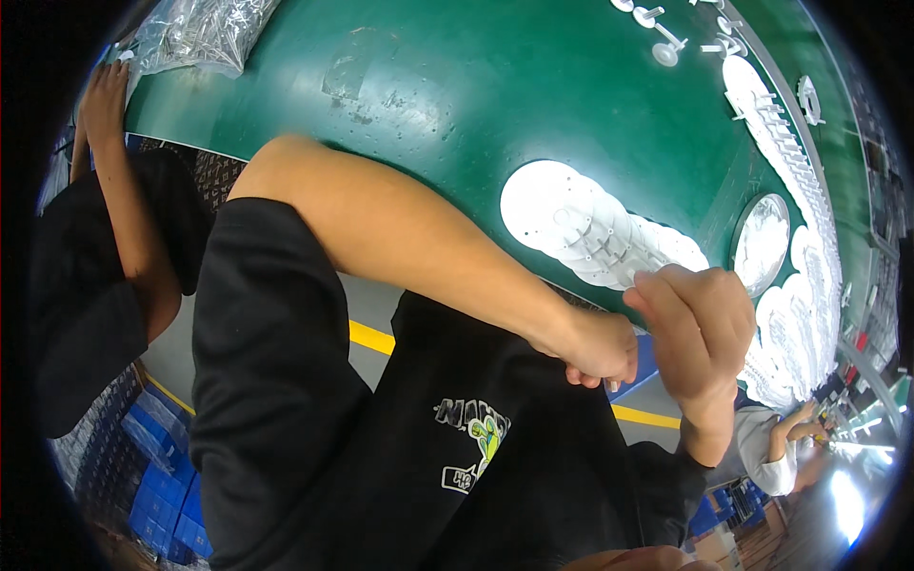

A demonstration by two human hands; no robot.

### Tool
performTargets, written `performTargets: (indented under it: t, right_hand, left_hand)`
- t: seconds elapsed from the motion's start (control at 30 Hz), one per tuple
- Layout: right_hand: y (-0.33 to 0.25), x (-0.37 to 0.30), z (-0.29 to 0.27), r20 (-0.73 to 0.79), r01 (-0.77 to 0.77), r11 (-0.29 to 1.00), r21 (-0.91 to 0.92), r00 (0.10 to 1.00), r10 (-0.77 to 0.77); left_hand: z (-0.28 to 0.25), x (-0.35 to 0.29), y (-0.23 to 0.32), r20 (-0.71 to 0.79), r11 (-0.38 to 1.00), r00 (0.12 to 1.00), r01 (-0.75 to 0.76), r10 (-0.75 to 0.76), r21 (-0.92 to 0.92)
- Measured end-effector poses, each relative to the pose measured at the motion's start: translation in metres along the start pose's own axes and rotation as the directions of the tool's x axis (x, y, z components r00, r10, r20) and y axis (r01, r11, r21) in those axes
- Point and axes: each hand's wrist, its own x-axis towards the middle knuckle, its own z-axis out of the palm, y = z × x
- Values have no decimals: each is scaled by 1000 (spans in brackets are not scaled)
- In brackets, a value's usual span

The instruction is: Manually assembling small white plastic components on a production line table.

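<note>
My left hand (604, 346) is closed at the near edge of the green table, its fingers curled under. Whatever it may hold is hidden, though a small pale spot shows at the fingertips. My right hand (703, 328) is closed in a pinch just right of it and higher, thumb and forefinger together. What lies between those fingers is too small to make out. Close beyond the fingertips, an overlapping row of white plastic discs (541, 205) lies on the table, with small pegs and ribs on their faces.
The green tabletop (419, 105) holds a clear plastic bag of small parts (205, 33), white stemmed pieces (666, 49), a round shiny dish (760, 246) and a long row of white parts (785, 143). Another person's arm (124, 181) rests at far left; blue boxes (164, 500) stand below.
</note>
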Motion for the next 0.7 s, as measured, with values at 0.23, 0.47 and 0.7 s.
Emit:
performTargets:
  t: [0.23,0.47,0.7]
  right_hand:
    - [-10,9,0,27,59,973,-223,998,-54]
    - [-25,-51,-49,191,-414,905,102,901,391]
    - [-37,-95,-32,349,-541,824,170,815,463]
  left_hand:
    - [1,-2,4,82,1000,997,3,-4,10]
    - [1,-5,11,157,994,983,-81,91,-66]
    - [0,-5,10,115,996,990,-77,83,-49]
